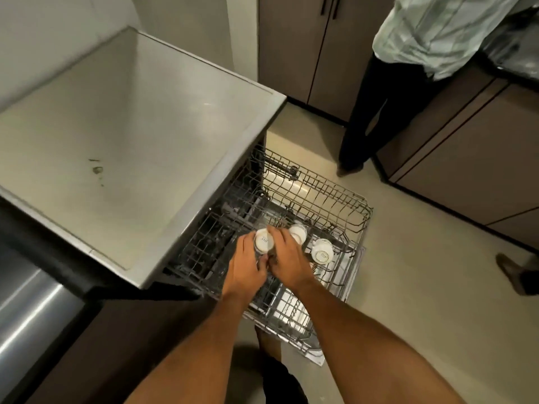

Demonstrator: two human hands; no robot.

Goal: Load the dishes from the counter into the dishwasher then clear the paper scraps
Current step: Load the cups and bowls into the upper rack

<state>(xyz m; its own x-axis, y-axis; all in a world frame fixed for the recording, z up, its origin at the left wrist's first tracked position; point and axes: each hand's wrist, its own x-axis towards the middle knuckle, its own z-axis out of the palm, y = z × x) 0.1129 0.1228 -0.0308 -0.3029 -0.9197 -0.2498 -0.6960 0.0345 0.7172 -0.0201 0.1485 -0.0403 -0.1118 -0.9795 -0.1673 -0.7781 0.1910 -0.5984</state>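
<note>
A pulled-out wire dishwasher rack [354,209] sits low in front of me, below the counter's edge. Over its left half I hold a white cup [264,242] upside down, base facing up. My left hand [246,265] grips it from the left and my right hand [287,258] grips it from the right. Two more white cups stand inverted in the rack, one [298,232] just right of my hands and another [322,252] farther right. A second wire rack [287,312] lies lower, nearer to me.
The grey counter [125,135] fills the left, with a small brown stain [97,170]. A person in a pale shirt and dark trousers [388,91] stands at the back right by brown cabinets [472,158]. Another foot [510,268] shows at the right edge.
</note>
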